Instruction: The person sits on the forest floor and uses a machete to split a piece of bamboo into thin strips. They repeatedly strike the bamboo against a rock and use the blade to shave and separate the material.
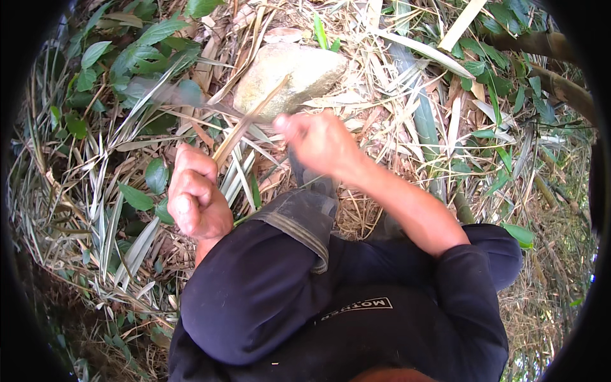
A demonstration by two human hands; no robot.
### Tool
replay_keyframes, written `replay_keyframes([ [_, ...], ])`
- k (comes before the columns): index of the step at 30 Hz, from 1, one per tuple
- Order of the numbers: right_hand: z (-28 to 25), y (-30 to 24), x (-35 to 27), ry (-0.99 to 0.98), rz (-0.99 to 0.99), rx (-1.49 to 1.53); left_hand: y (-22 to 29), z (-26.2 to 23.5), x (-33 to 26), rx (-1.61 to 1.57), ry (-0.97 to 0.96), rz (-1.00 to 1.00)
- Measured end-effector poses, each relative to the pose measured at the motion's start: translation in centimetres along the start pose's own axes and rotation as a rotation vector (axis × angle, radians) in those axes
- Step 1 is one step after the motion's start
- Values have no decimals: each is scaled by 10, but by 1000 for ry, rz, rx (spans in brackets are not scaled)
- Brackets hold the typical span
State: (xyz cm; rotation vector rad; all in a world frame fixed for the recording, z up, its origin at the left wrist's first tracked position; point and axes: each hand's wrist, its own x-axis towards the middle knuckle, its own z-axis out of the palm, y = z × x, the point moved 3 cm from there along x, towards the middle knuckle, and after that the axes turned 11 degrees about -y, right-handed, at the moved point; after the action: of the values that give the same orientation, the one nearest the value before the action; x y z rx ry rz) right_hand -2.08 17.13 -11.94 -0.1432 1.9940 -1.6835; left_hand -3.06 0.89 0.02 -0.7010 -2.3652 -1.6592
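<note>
My left hand [194,194] is a closed fist around the lower end of a thin pale bamboo strip [245,124], which slants up and to the right toward a stone. My right hand [318,143] is clenched on the handle of a knife; its grey blade [184,95] is blurred by motion and points left, crossing the strip just above my left hand. The handle is hidden inside the fist. Both hands are held above my bent knee in dark trousers [254,293].
A pale rounded stone [293,73] lies on the ground beyond the hands. Dry bamboo leaves, straw and green-leaved plants [137,54] cover the ground. Thick bamboo stems [560,83] run along the upper right. A grey boot top [305,213] sits below my right hand.
</note>
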Motion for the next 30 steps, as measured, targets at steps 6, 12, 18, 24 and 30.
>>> replay_keyframes([
  [6,-11,18,0,-29,48,-96,-2,-1,2,-4,-43,-45],
  [12,-36,60,25,-77,340,-92,0,4,4,0,-1,-37],
  [18,-11,34,1,36,85,-120,0,-4,0,-39,57,-98],
  [24,-32,73,23,87,266,-212,-11,-9,-4,-122,191,-171],
  [30,3,-20,-5,13,-35,-76,-8,-13,-4,-29,234,-251],
])
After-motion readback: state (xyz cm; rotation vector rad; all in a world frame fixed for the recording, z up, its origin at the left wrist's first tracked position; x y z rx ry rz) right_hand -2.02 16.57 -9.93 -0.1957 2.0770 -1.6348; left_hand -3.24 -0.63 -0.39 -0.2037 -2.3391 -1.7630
